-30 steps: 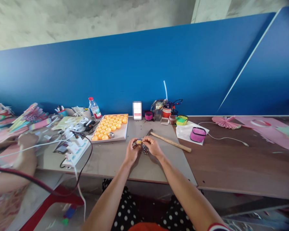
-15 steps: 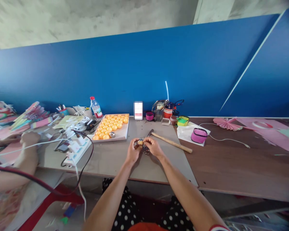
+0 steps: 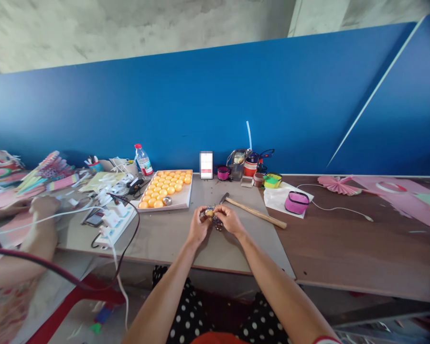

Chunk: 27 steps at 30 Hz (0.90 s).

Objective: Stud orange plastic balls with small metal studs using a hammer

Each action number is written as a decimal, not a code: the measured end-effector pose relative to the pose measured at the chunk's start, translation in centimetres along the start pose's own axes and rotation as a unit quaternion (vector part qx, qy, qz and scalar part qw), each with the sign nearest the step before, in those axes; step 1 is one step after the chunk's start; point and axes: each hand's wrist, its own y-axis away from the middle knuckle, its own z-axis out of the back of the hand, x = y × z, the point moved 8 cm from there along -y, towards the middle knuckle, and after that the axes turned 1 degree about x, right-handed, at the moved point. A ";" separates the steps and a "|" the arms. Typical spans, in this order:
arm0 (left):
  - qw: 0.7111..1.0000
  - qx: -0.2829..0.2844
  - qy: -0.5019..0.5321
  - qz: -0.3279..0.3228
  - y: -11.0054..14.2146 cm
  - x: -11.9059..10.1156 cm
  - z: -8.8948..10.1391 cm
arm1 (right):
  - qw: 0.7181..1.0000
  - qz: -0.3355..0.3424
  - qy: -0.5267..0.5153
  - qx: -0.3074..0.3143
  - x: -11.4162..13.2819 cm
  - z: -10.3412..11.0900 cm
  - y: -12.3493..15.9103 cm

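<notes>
My left hand [image 3: 199, 223] and my right hand [image 3: 228, 219] meet over the grey mat, fingers closed from both sides on an orange ball [image 3: 209, 213] wrapped in dark, shiny beadwork. Part of the beadwork hangs below the ball, between the hands. Fingertips cover much of the piece, so its exact make-up is hard to see. Just beyond my right hand lies a hammer [image 3: 254, 213] with a wooden handle. To the left, a shallow white box [image 3: 182, 203] holds several orange balls [image 3: 164, 186] and one silvery, bead-covered ball [image 3: 167, 200].
A power strip [image 3: 120, 224] with plugs and cables lies left, near a co-worker's arm [image 3: 43, 229]. A water bottle [image 3: 143, 162] stands behind the box. Pink pouch [image 3: 296, 202], white paper [image 3: 277, 198] and small containers [image 3: 251, 167] sit right of centre. A blue partition [image 3: 200, 105] borders the table.
My hands stay in nearly the same place, with only a slight shift of the ball between the fingers. The whole view has moved very slightly.
</notes>
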 end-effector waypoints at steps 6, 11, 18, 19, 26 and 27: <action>1.000 -0.001 -0.001 0.001 0.1 -0.3 -0.1 | 1.000 -0.010 -0.002 -0.005 -0.1 0.0 0.1; 1.000 0.005 -0.003 0.002 0.2 -0.5 -0.2 | 0.999 -0.032 -0.013 -0.004 -0.3 0.0 0.1; 1.000 0.013 -0.002 0.005 0.2 -0.3 -0.2 | 0.999 -0.037 -0.007 -0.004 0.1 0.1 0.3; 1.000 0.014 0.001 0.006 0.3 -0.3 -0.2 | 0.999 -0.039 -0.010 -0.002 0.0 0.1 0.3; 1.000 0.007 0.012 0.013 0.3 -0.4 -0.3 | 0.999 -0.048 -0.015 -0.014 -0.5 0.3 0.2; 1.000 0.007 0.015 0.013 0.3 -0.4 -0.3 | 0.998 -0.050 -0.017 -0.016 -0.6 0.3 0.2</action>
